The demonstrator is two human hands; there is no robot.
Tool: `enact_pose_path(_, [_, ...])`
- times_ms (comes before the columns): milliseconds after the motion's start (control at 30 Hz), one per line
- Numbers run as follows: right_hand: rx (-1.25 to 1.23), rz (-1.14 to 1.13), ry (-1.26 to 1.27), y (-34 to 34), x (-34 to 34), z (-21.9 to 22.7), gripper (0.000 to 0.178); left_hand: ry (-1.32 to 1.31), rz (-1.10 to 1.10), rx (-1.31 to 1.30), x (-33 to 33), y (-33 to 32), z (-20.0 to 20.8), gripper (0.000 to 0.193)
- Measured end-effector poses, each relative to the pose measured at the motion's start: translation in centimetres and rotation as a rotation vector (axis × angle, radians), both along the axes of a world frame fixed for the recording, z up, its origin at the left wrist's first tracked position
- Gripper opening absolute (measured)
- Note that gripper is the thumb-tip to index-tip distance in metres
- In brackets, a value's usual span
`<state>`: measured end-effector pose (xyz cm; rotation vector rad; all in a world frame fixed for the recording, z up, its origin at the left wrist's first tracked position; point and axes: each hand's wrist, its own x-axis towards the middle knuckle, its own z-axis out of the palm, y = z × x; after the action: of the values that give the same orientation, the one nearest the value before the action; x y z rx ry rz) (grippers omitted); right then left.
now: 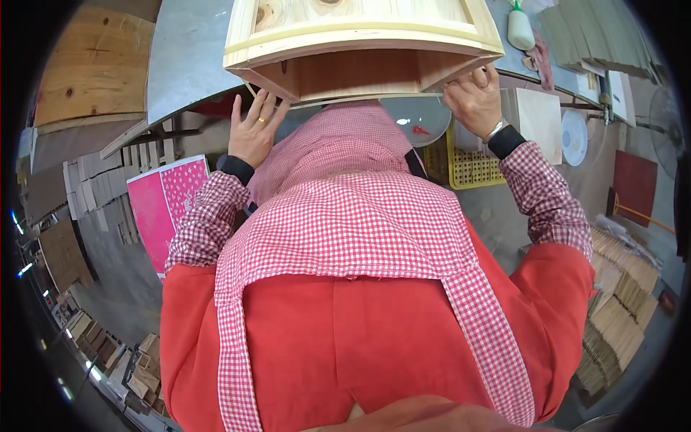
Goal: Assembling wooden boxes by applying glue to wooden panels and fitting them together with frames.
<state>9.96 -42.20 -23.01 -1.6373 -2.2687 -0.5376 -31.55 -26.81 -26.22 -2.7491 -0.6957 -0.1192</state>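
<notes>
A pale wooden box [363, 34] with a framed panel on top and an open side toward me rests at the edge of the workbench, close in front of me. My left hand [253, 131], with a ring on one finger, has its fingers stretched and apart; the fingertips touch the box's near lower left corner. At the opposite corner my right hand [475, 102] has its fingers curled and closed on the box's lower right edge. Its fingertips are partly hidden against the wood. Inside, the box shows bare wooden walls.
The grey workbench [188, 54] extends to both sides. A white and green bottle [520, 29] and stacked boards [601, 36] stand right. Below are a yellow crate [475, 169], a pale round basin [417, 115] and a pink box [169, 191]. Wood stacks [612, 317] line the floor.
</notes>
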Motion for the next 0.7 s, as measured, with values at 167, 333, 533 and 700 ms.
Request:
enact_pose_path(167, [-0.010,0.010,-0.020,0.8,0.2,0.4,0.008,0.037,0.015,-0.020,-0.3,0.4,-0.2,0.054])
enact_pose_path(333, [-0.068,-0.042,-0.065,0.9,0.1,-0.6,0.009,0.042,0.024,-0.004,-0.2,0.3,-0.7,0.053])
enact_pose_path(533, [-0.117,-0.050,-0.029,1.7,0.3,0.0,0.012,0.051,0.016,-0.028,-0.2,1.2,0.4,0.052])
enact_pose_path(700, [0.112,0.125,0.336,-0.8,-2.8,5.4,0.024,-0.327,-0.183,-0.328,-0.9,0.7,4.8,0.044])
